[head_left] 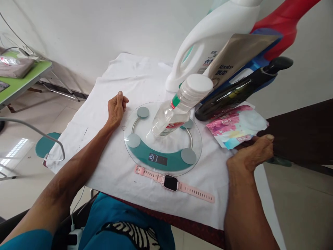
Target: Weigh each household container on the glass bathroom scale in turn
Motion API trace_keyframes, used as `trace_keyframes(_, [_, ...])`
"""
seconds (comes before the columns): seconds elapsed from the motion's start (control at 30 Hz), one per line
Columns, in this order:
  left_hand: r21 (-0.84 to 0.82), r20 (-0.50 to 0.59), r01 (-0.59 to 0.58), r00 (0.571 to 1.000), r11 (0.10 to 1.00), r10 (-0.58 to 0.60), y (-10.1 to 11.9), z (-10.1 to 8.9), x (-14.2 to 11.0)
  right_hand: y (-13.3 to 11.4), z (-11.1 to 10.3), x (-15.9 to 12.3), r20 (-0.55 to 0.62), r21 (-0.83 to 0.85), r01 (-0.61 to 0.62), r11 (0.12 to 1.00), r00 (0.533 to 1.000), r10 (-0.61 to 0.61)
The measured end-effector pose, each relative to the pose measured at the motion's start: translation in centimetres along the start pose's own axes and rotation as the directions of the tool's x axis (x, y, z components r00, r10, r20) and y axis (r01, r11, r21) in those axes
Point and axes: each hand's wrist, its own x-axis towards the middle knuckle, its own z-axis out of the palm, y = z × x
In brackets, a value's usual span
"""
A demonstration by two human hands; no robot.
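My left hand (117, 108) rests on the white cloth, fingers curled in and thumb up, with nothing seen in it. Just to its right lies a round glass scale (161, 158) with a teal band and a small lit display. A clear plastic bottle (169, 118) with a white cap stands on the scale, tilted in view. My right hand (251, 152) is at the right edge of the cloth, against a pink and white pouch (234, 125). The pouch hides most of its fingers, so I cannot tell whether they grip it. A pink-strapped smartwatch (170, 182) lies in front of the scale.
Behind the pouch stand a dark pump bottle (234, 93), a brown Rejoice pack (229, 66), a large white jug (203, 45) and a red bottle (283, 27). At left are a green table (28, 81) and a teal stool (48, 144). A wall borders the back.
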Motion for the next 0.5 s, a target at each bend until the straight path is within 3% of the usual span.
trace_keyframes(0.1, [0.004,0.012,0.035,0.999,0.999,-0.035,-0.5,0.0,0.4,-0.6,0.2,-0.5,-0.092,0.006,-0.007,1.000,0.996,0.008])
trace_keyframes(0.5, [0.067,0.049,0.003,0.999,0.998,-0.006,-0.1,0.3,0.0,-1.6,0.4,-0.9,-0.121,0.032,-0.025,0.999,0.992,0.029])
